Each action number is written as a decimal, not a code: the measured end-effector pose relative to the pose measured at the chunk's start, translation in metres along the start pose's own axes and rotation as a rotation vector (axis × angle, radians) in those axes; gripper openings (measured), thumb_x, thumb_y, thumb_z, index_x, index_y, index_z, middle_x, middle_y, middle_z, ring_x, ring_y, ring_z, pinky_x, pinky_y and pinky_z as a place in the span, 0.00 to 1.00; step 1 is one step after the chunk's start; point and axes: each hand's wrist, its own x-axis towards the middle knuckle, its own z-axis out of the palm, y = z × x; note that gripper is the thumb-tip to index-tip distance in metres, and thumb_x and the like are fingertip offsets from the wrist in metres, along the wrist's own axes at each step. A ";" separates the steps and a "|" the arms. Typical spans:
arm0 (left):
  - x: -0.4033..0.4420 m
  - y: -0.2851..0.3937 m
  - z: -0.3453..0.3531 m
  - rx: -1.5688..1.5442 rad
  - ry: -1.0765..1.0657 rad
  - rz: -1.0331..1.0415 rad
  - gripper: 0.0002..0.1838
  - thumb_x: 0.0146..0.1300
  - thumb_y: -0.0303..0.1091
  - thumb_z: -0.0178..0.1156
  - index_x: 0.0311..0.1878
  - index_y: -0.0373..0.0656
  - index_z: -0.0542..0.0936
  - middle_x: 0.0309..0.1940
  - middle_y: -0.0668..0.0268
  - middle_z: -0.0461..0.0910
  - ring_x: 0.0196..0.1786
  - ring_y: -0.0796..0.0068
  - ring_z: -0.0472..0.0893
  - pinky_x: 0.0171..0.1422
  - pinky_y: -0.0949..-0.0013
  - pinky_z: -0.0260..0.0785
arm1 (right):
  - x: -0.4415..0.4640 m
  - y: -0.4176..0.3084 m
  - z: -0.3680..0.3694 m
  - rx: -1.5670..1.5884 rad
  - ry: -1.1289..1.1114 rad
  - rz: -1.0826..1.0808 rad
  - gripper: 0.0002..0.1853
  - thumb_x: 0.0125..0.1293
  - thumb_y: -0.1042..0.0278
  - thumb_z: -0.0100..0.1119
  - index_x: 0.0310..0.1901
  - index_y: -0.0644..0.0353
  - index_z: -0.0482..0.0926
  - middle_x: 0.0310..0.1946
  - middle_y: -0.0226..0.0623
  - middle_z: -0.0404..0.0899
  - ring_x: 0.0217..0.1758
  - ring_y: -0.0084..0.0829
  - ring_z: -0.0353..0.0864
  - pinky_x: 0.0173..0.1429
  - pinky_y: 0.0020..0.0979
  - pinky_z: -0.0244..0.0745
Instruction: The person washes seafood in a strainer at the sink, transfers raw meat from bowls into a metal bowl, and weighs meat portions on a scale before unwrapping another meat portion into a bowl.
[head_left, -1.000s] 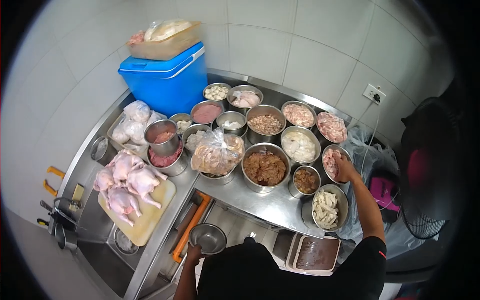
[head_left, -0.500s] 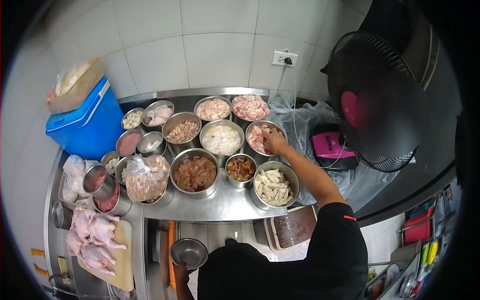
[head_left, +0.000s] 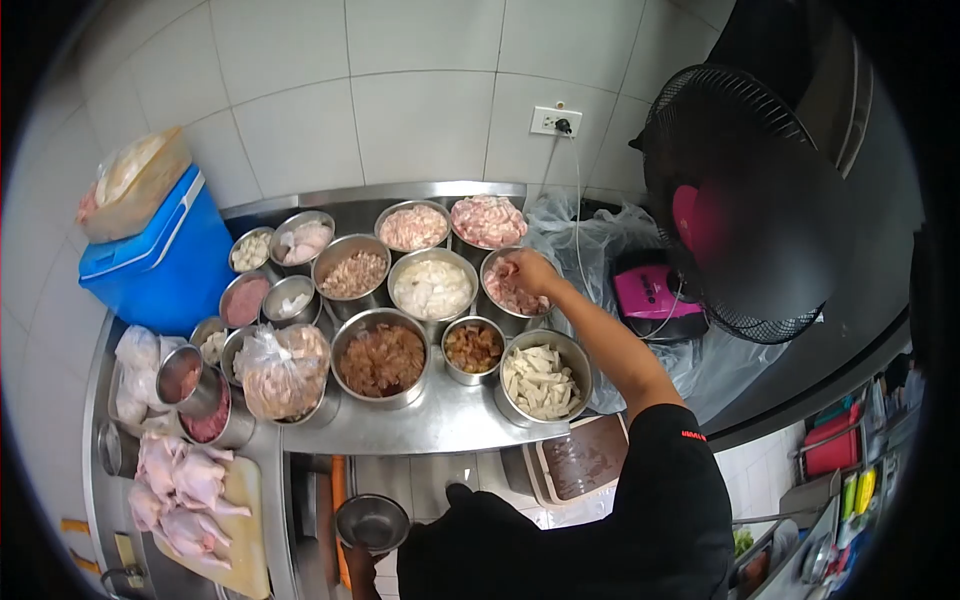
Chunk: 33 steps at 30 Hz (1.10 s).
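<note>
My right hand (head_left: 532, 273) reaches over a round steel container (head_left: 545, 308) at the right of the middle row. Its fingers are curled closed at the raw meat pieces (head_left: 512, 292) inside and partly hide them. Below the counter edge, my left hand (head_left: 362, 562) grips a dark, rounded metal bowl (head_left: 372, 522) by its near rim; no food shows in it. Close to my right hand stand a container of pale cut strips (head_left: 543, 382), a small one of browned chunks (head_left: 473, 347) and one of whitish pieces in liquid (head_left: 433, 288).
Several more meat containers crowd the steel counter (head_left: 450, 410). A bagged load of meat (head_left: 287, 370) sits on one. Whole raw chickens (head_left: 190, 490) lie on a cutting board (head_left: 245, 545) at left. A blue cooler (head_left: 150, 265) stands behind; a black fan (head_left: 745, 210) is at right.
My right hand has lifted slightly and drawn back over the meat, fingers now higher. The bowl in my left hand stays low. The whole view has shifted a little.
</note>
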 end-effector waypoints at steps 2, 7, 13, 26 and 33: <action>0.002 0.009 0.012 -0.004 -0.033 0.063 0.34 0.58 0.30 0.49 0.70 0.49 0.53 0.61 0.50 0.65 0.51 0.53 0.78 0.37 0.52 0.81 | 0.006 0.011 0.017 0.055 -0.123 -0.027 0.15 0.45 0.67 0.67 0.38 0.57 0.78 0.33 0.44 0.78 0.37 0.45 0.79 0.42 0.41 0.74; 0.023 0.014 0.046 -0.001 -0.075 0.002 0.34 0.59 0.32 0.49 0.70 0.49 0.53 0.61 0.50 0.65 0.51 0.54 0.78 0.38 0.52 0.81 | 0.006 -0.020 0.010 -0.228 -0.266 0.102 0.30 0.47 0.57 0.71 0.54 0.49 0.73 0.55 0.47 0.68 0.56 0.47 0.73 0.55 0.43 0.73; 0.032 0.005 0.047 0.001 -0.081 -0.046 0.34 0.59 0.33 0.50 0.70 0.50 0.54 0.60 0.50 0.66 0.52 0.54 0.78 0.39 0.53 0.81 | 0.010 -0.045 0.014 -0.367 -0.257 0.246 0.34 0.43 0.51 0.72 0.56 0.44 0.74 0.56 0.43 0.65 0.57 0.47 0.71 0.55 0.49 0.70; 0.026 -0.034 0.013 -0.091 -0.101 0.061 0.37 0.52 0.28 0.50 0.69 0.49 0.56 0.62 0.52 0.64 0.55 0.52 0.75 0.42 0.55 0.81 | 0.008 -0.039 0.048 -0.451 0.047 0.148 0.17 0.54 0.59 0.60 0.47 0.46 0.79 0.48 0.48 0.68 0.46 0.50 0.75 0.46 0.47 0.76; -0.007 -0.022 0.015 0.003 -0.028 0.056 0.35 0.54 0.28 0.52 0.68 0.45 0.57 0.60 0.52 0.65 0.56 0.52 0.74 0.46 0.54 0.79 | 0.018 -0.024 0.062 -0.589 0.085 -0.049 0.12 0.58 0.61 0.53 0.41 0.54 0.79 0.40 0.48 0.74 0.44 0.47 0.77 0.45 0.50 0.70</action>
